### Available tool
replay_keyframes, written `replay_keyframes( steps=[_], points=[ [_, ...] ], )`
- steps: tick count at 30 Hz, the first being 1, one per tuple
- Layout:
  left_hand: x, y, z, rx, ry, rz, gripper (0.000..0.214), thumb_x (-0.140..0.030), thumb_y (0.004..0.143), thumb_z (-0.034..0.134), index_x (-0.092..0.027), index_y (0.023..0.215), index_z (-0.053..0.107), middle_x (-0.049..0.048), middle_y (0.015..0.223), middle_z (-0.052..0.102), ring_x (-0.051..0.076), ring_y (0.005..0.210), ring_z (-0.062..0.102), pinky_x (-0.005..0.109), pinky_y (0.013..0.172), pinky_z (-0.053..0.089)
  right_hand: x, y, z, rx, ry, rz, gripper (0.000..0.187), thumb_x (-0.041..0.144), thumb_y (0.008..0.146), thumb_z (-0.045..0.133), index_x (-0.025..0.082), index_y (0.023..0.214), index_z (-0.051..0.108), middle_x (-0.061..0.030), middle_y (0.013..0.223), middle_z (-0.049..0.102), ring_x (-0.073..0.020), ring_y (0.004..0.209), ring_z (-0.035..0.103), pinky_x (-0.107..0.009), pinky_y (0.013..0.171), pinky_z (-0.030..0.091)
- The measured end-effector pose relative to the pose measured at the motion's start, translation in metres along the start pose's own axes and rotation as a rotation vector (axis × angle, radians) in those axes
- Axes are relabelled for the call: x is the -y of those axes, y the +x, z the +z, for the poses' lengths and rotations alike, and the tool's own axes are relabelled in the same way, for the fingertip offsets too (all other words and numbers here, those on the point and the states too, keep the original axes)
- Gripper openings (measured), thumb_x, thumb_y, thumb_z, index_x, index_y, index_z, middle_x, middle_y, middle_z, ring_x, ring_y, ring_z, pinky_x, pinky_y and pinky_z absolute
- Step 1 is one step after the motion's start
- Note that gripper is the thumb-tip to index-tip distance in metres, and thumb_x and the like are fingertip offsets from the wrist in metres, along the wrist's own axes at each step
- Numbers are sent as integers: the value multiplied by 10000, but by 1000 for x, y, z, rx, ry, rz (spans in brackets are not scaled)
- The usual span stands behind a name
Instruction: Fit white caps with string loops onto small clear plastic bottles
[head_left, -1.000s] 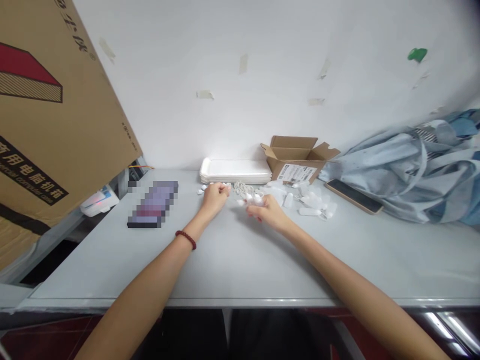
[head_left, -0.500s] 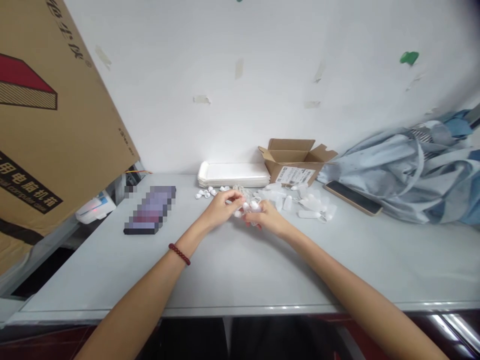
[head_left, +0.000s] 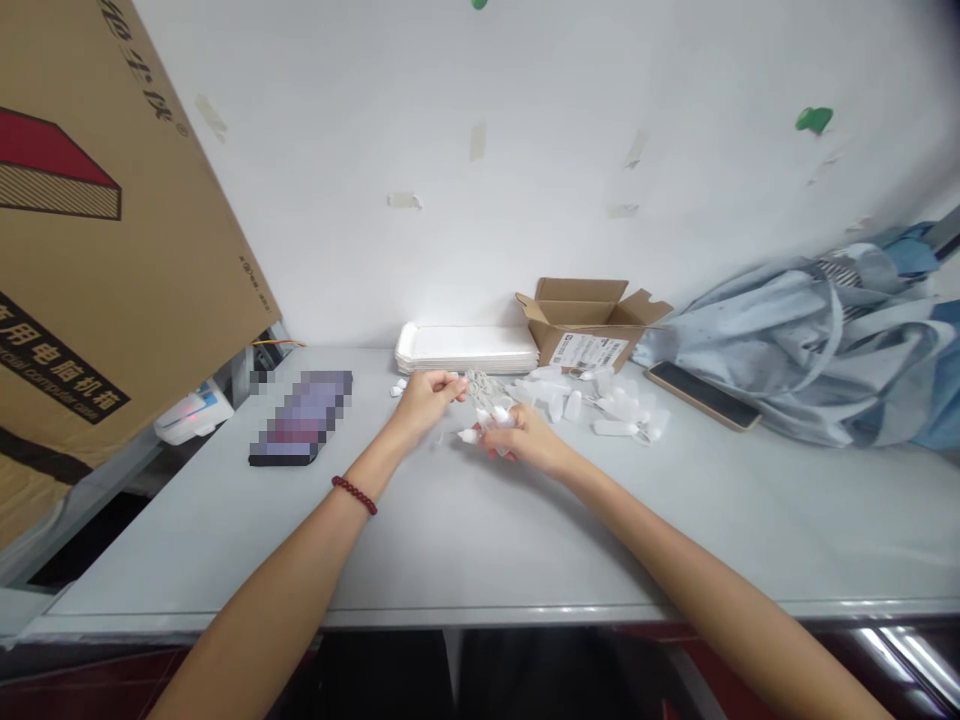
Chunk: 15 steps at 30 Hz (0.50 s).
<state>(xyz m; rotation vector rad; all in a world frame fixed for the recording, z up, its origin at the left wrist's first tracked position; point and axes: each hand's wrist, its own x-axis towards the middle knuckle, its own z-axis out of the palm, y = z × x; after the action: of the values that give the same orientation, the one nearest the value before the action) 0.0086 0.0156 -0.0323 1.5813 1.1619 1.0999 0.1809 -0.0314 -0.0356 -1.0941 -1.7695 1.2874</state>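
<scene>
My left hand (head_left: 426, 400) pinches at the edge of a tangled strand of small clear plastic pieces (head_left: 486, 393). My right hand (head_left: 527, 440) closes around the lower part of that tangle, with a small white plastic piece (head_left: 468, 436) sticking out past its fingers. A few small white caps (head_left: 397, 387) lie on the table just beyond my left hand. To the right of my right hand is a loose pile of translucent plastic tubes (head_left: 600, 408). A dark red bead bracelet (head_left: 354, 495) circles my left wrist.
A stack of white trays (head_left: 465, 348) and an open cardboard box (head_left: 589, 325) stand at the wall. A pixelated object (head_left: 300, 420) lies left on the grey table (head_left: 480, 540). A phone (head_left: 701, 393), a blue cloth bag (head_left: 817, 350) and a large leaning carton (head_left: 112, 230) flank the table.
My hands have drawn slightly apart, and the tangled strand now shows between them. Fewer white caps show beyond my left hand. The view has barely shifted.
</scene>
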Motion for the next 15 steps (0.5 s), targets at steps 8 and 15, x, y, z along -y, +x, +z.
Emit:
replay_keyframes(
  steps=[8, 15],
  points=[
    [-18, -10, -6, 162, -36, 93, 289, -407, 763, 629, -176, 924, 696, 51, 897, 674, 174, 869, 578, 278, 765, 413, -7, 1, 1, -77, -119, 27, 219, 263, 665, 579, 173, 472, 527, 24, 458, 466, -115, 468, 406, -236, 456, 276],
    [-19, -17, 10, 236, -36, 123, 218, -357, 761, 628, -145, 761, 677, 42, 766, 653, 158, 737, 564, 275, 679, 410, -13, 5, -5, -122, -140, 67, 222, 262, 664, 593, 173, 465, 548, 26, 426, 454, -116, 436, 403, -239, 439, 278]
  ],
)
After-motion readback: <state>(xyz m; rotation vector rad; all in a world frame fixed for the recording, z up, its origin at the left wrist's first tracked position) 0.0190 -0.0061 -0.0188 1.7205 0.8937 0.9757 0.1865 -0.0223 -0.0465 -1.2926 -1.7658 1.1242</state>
